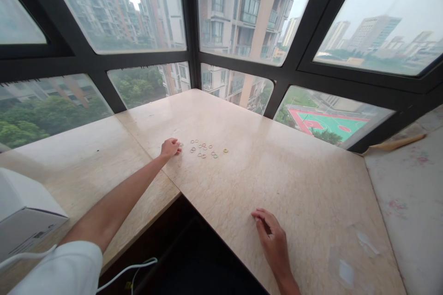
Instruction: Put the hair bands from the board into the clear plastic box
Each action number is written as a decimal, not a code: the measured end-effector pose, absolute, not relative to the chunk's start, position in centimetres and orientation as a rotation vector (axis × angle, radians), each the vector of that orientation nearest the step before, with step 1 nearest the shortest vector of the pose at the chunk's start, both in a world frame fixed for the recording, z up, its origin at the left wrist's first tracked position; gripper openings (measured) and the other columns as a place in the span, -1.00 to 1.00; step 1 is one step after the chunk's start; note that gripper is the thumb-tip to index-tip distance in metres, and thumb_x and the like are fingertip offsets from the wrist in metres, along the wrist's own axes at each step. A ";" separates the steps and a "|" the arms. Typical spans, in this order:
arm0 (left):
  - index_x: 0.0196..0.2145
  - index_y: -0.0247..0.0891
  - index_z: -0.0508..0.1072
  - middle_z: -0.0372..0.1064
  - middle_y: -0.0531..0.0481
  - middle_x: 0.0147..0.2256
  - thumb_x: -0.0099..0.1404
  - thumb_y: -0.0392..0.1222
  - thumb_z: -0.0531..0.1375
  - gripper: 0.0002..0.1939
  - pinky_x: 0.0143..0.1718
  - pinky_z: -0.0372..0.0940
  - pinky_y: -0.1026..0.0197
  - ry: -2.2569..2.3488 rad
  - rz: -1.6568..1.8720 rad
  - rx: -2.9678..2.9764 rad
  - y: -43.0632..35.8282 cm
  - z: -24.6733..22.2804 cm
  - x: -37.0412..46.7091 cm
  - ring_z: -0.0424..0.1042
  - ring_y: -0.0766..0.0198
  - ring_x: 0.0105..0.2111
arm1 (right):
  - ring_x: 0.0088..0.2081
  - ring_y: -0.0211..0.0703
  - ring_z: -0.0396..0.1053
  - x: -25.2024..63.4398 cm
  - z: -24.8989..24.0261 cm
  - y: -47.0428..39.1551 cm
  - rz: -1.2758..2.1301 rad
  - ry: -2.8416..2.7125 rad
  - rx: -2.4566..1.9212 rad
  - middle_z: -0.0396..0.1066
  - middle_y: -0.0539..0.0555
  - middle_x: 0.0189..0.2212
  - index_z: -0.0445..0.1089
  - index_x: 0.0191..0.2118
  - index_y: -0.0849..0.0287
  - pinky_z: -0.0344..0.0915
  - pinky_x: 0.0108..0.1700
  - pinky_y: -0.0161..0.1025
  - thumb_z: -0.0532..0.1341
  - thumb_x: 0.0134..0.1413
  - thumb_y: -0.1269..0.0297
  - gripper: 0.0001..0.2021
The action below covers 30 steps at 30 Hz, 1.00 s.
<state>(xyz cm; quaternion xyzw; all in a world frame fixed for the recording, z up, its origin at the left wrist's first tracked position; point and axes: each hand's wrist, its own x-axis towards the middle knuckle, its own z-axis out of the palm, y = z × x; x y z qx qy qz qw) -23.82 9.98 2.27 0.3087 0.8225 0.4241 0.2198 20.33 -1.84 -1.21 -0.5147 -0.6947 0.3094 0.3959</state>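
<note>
Several small thin rings, in pale, reddish, greenish and yellow tones, lie loosely grouped on the beige marble-patterned tabletop. My left hand reaches to the group's left side, its fingers curled together. At its fingertips is a pale ring, which the fingers appear to pinch. The yellow ring lies a little apart at the group's right. Much closer to me, my right hand rests over the table with fingers bent and thumb tip against them. Whether anything is between those fingertips is hidden.
A white box stands at the left edge, with a white cable below it. The tabletop has an inner corner dropping into a dark gap. Dark-framed windows border the back. Whitish patches mark the right side.
</note>
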 end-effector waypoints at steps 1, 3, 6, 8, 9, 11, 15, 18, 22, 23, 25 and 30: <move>-0.06 -0.39 0.38 0.44 -0.19 -0.19 0.22 -0.31 0.16 -0.69 -0.55 0.36 0.36 2.280 1.164 0.874 9.9 2.3 -23.7 0.47 0.36 -0.54 | -0.07 0.00 0.41 20.3 -1.1 -1.8 0.794 -1.748 -1.306 0.47 0.20 -0.14 0.51 -0.26 0.14 0.38 -0.04 -0.04 0.10 0.16 0.14 -0.72; -0.02 -0.38 0.37 0.39 -0.22 -0.10 0.19 -0.33 0.17 -0.64 -0.54 0.35 0.34 2.294 1.135 0.925 9.7 2.2 -23.6 0.46 0.37 -0.54 | -0.08 0.00 0.41 20.3 -0.9 -1.6 0.819 -1.725 -1.307 0.48 0.19 -0.16 0.51 -0.26 0.15 0.37 -0.03 -0.02 0.11 0.15 0.13 -0.72; -0.01 -0.36 0.37 0.33 -0.25 -0.04 0.15 -0.35 0.17 -0.59 -0.44 0.37 0.27 2.325 1.097 1.033 9.2 2.0 -23.2 0.46 0.32 -0.47 | -0.10 -0.01 0.42 20.5 -0.8 -1.4 0.872 -1.683 -1.311 0.49 0.18 -0.18 0.50 -0.25 0.15 0.36 -0.02 -0.02 0.12 0.13 0.13 -0.73; -0.05 -0.35 0.39 0.30 -0.24 -0.02 0.13 -0.36 0.15 -0.61 -0.29 0.38 0.20 2.358 1.088 1.116 8.8 1.8 -22.9 0.47 0.22 -0.32 | -0.11 -0.01 0.43 20.6 -0.8 -1.3 0.896 -1.654 -1.315 0.49 0.18 -0.19 0.50 -0.25 0.16 0.36 -0.02 -0.03 0.14 0.12 0.13 -0.74; -0.07 -0.34 0.40 0.29 -0.24 -0.02 0.12 -0.37 0.15 -0.63 -0.19 0.36 0.16 2.376 1.086 1.157 8.6 1.6 -22.6 0.44 0.16 -0.22 | -0.11 -0.01 0.43 20.7 -0.8 -1.2 0.903 -1.643 -1.317 0.50 0.18 -0.19 0.50 -0.25 0.16 0.35 -0.01 -0.03 0.14 0.11 0.13 -0.74; -0.12 -0.31 0.40 0.27 -0.22 -0.04 0.10 -0.38 0.13 -0.65 -0.02 0.26 0.10 2.408 1.083 1.231 8.2 1.4 -22.0 0.34 0.07 -0.05 | -0.11 -0.02 0.43 20.8 -0.9 -1.1 0.903 -1.632 -1.326 0.50 0.17 -0.20 0.50 -0.25 0.17 0.34 -0.01 -0.03 0.15 0.10 0.13 -0.74; -0.08 -0.30 0.33 0.21 -0.21 -0.04 0.10 -0.40 0.09 -0.62 0.06 0.18 0.08 2.421 1.078 1.330 7.4 0.9 -20.4 0.27 0.08 0.00 | -0.14 -0.03 0.44 20.8 -0.9 -0.9 0.887 -1.636 -1.351 0.51 0.17 -0.20 0.50 -0.26 0.18 0.34 -0.02 -0.05 0.16 0.08 0.13 -0.74; -0.05 -0.31 0.28 0.19 -0.21 -0.06 0.13 -0.41 0.07 -0.61 0.00 0.22 0.10 2.411 1.077 1.368 6.8 0.8 -19.0 0.29 0.11 -0.06 | -0.16 -0.04 0.44 20.6 -0.9 -0.7 0.863 -1.646 -1.356 0.51 0.16 -0.22 0.49 -0.26 0.18 0.33 -0.03 -0.06 0.16 0.07 0.14 -0.74; -0.06 -0.32 0.26 0.22 -0.20 -0.11 0.16 -0.41 0.05 -0.65 -0.04 0.24 0.09 2.380 1.078 1.404 5.9 0.8 -17.3 0.31 0.11 -0.09 | -0.19 -0.05 0.44 20.2 -0.9 -0.5 0.798 -1.684 -1.373 0.51 0.16 -0.25 0.49 -0.28 0.19 0.33 -0.05 -0.07 0.14 0.06 0.17 -0.75; -0.07 -0.31 0.26 0.23 -0.20 -0.12 0.16 -0.40 0.04 -0.66 -0.05 0.24 0.09 2.370 1.079 1.416 5.8 0.8 -17.0 0.31 0.10 -0.10 | -0.19 -0.06 0.44 20.1 -0.8 -0.4 0.787 -1.692 -1.377 0.51 0.16 -0.26 0.48 -0.29 0.19 0.33 -0.06 -0.07 0.14 0.06 0.17 -0.75; -0.10 -0.28 0.27 0.25 -0.17 -0.15 0.16 -0.40 0.04 -0.69 -0.06 0.25 0.07 2.341 1.082 1.439 5.8 0.8 -16.4 0.32 0.10 -0.13 | -0.20 -0.06 0.44 20.0 -0.7 -0.4 0.779 -1.699 -1.382 0.51 0.16 -0.27 0.48 -0.29 0.19 0.34 -0.06 -0.08 0.13 0.07 0.17 -0.75; -0.23 -0.23 0.25 0.27 -0.10 -0.26 0.15 -0.39 0.02 -0.79 -0.10 0.26 0.12 2.380 1.331 1.065 5.8 2.1 -14.2 0.31 0.16 -0.19 | -0.21 -0.06 0.44 19.8 -0.4 -0.5 0.778 -1.689 -1.399 0.51 0.15 -0.28 0.48 -0.30 0.20 0.34 -0.08 -0.09 0.12 0.07 0.17 -0.75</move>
